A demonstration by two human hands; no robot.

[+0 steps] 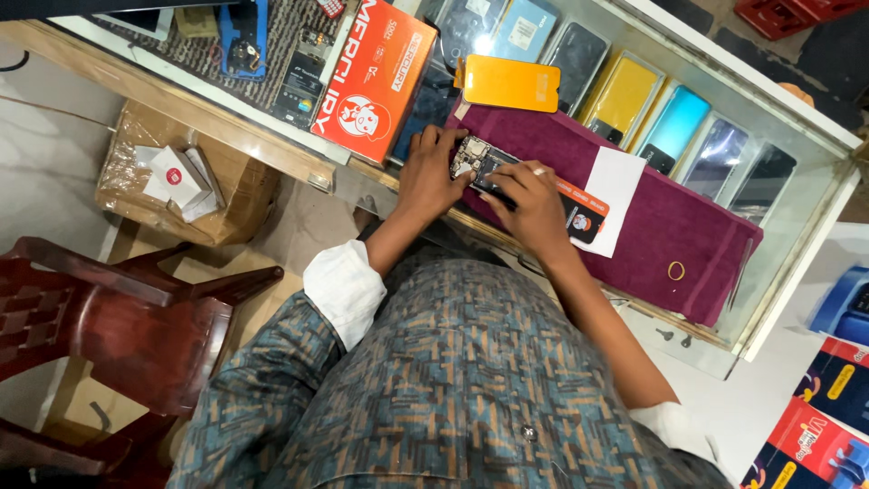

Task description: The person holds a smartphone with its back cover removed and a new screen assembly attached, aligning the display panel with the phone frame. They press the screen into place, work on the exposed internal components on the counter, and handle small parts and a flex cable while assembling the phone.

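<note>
An opened phone [478,163] with its circuit board showing lies on a maroon cloth [661,226] on top of a glass counter. My left hand [433,172] grips the phone's left end. My right hand [532,201] presses on the phone's right part; a thin tool may be in its fingers, but I cannot tell. A yellow phone cover [509,83] lies just beyond the phone. A white paper [617,186] and an orange-and-black card [584,210] lie right of my right hand.
An orange box [373,77] lies on the counter at the left. Several phones [674,127] sit under the glass. A yellow rubber band [675,270] rests on the cloth. A wooden chair [118,335] and a cardboard box [186,177] stand on the floor at the left.
</note>
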